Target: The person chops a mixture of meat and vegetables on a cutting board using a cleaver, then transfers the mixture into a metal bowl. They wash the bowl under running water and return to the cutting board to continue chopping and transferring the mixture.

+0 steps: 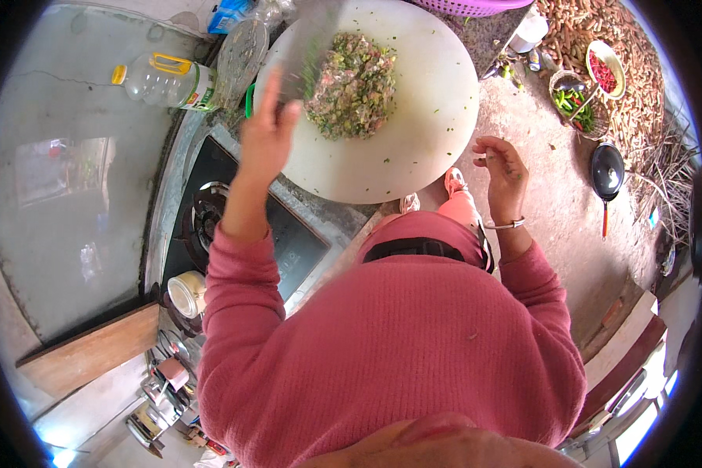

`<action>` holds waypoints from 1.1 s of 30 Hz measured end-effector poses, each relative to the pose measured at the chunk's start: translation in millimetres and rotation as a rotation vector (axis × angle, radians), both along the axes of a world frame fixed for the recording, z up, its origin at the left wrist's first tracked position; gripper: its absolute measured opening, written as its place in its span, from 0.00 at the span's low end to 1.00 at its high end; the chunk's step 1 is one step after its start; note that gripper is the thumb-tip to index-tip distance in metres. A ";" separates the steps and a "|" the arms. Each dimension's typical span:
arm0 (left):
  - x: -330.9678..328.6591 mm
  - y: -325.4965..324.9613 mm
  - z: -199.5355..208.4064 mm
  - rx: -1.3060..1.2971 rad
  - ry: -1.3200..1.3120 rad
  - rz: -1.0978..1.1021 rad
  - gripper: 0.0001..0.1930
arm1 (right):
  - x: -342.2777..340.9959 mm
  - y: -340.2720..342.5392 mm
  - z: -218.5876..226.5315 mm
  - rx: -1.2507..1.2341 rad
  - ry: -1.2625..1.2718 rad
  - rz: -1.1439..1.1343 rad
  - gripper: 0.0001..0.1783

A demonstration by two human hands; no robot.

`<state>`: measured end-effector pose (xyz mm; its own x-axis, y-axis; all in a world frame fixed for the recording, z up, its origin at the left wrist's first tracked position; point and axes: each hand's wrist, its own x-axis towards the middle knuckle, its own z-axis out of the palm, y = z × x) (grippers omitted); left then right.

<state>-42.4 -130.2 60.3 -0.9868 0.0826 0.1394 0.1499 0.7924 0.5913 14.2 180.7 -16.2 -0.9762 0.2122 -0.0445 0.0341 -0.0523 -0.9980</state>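
Note:
On a round white cutting board [437, 117] lies a heap of minced meat mixed with chopped greens [355, 90]. Over the heap's left edge is a motion-smeared, broad dark blade, seemingly a cleaver [313, 51]. My left hand [267, 129] is at its lower end above the board's left side, thumb and fingers on either side of it; its handle cannot be made out. My right hand [507, 171] is raised off the board's right edge, its fingers loosely bent and apart, with nothing in them.
Left of the board stand a clear plastic lid [242, 62], a yellow-capped oil bottle [164, 80] and a gas burner [203, 218]. A purple basket [476, 6] is at the far edge. On the floor to the right are a basket of green peppers [573, 105], a bowl of red peppers [604, 70] and a wok [607, 171].

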 end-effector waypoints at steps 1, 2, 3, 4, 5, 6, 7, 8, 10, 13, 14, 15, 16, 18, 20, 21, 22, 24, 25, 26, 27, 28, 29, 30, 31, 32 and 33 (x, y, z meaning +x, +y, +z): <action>-3.6 4.5 -6.7 -0.140 -0.082 -0.084 0.26 | 0.6 -1.3 0.7 0.000 0.022 0.001 0.10; -5.1 12.7 -15.9 -0.178 -0.236 -0.040 0.26 | 1.4 -2.1 1.7 0.006 -0.001 0.016 0.10; -6.8 9.6 -18.2 -0.199 -0.187 -0.012 0.26 | 0.9 -1.9 2.7 0.014 0.000 0.022 0.10; -9.3 11.1 -22.3 -0.206 -0.198 -0.020 0.26 | -1.0 -1.1 3.2 0.027 0.034 0.030 0.10; -6.5 5.8 -22.2 -0.125 -0.231 0.008 0.26 | 0.1 -0.8 4.0 0.033 -0.001 0.023 0.10; -4.1 -1.5 -18.5 -0.067 -0.236 0.095 0.26 | 1.5 -0.1 4.7 0.035 -0.007 0.025 0.10; 2.1 -7.1 -13.7 -0.019 -0.128 0.074 0.26 | -1.5 0.3 4.6 0.035 0.007 0.018 0.10; 10.3 -18.8 -1.5 -0.057 -0.124 -0.095 0.25 | -3.1 0.7 4.2 0.029 0.000 0.025 0.10; 32.0 -28.1 13.0 -0.170 -0.039 -0.274 0.24 | -2.8 -0.4 3.0 0.014 -0.043 0.027 0.10; 56.5 -17.6 17.0 -0.353 -0.381 -0.525 0.25 | -3.3 -3.2 1.0 -0.015 -0.015 0.039 0.11; 56.1 -11.2 13.0 -0.442 -0.460 -0.515 0.24 | -3.5 -3.5 0.8 -0.011 -0.023 0.039 0.11; 54.9 -5.9 8.3 -0.513 -0.574 -0.520 0.24 | -3.8 -3.7 0.6 -0.007 -0.033 0.040 0.11; 50.5 -3.3 3.5 -0.582 -0.689 -0.523 0.23 | -3.0 -3.2 0.9 -0.006 -0.032 0.045 0.11; 30.6 -6.3 -6.1 -0.490 -0.462 -0.493 0.24 | -4.8 -0.7 2.1 0.051 -0.013 0.052 0.11; 6.8 -16.4 -14.6 -0.339 -0.189 -0.439 0.26 | -4.1 1.2 3.0 0.073 0.002 0.046 0.11; -1.4 -23.8 -16.1 -0.242 -0.125 -0.419 0.26 | -3.2 3.0 4.1 0.067 0.008 0.028 0.11; -9.9 -28.3 -20.1 -0.146 -0.066 -0.401 0.26 | -2.8 3.4 4.6 0.060 0.010 0.008 0.11; -17.7 -33.5 -25.4 0.046 -0.128 -0.291 0.25 | -1.0 4.6 5.8 0.068 -0.006 -0.002 0.12; -20.8 -31.3 -27.5 0.141 -0.238 -0.195 0.25 | -1.5 4.3 5.8 0.059 -0.016 -0.002 0.12; -20.7 -28.5 -26.6 0.233 -0.348 -0.070 0.25 | -1.7 4.6 5.8 0.051 -0.029 -0.007 0.12; -20.8 -21.4 -25.6 0.301 -0.545 0.074 0.27 | -2.2 4.2 5.5 0.044 -0.027 0.010 0.12; -19.8 -15.8 -20.9 0.339 -0.505 0.026 0.27 | -4.6 4.1 5.0 0.044 -0.026 0.016 0.11; -17.5 -8.5 -15.5 0.348 -0.475 0.025 0.27 | -6.2 4.5 4.7 0.046 -0.029 0.027 0.11; -14.3 -1.6 -7.9 0.338 -0.496 0.069 0.28 | -8.2 5.2 4.7 0.047 -0.013 0.042 0.11; -8.0 1.3 3.8 0.346 -0.414 0.019 0.28 | -12.0 6.6 5.0 0.050 0.001 0.064 0.10; -1.9 3.5 14.1 0.330 -0.238 -0.013 0.28 | -16.5 7.4 5.4 0.053 0.024 0.090 0.10; 7.5 3.2 23.5 0.311 -0.130 -0.025 0.28 | -21.0 7.1 5.4 0.042 0.019 0.107 0.10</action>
<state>-34.9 -127.0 83.9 -0.9961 0.0805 0.0348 0.0745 0.5678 0.8198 -6.8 187.8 -10.8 -0.9940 0.1076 -0.0191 0.0184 -0.0075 -0.9998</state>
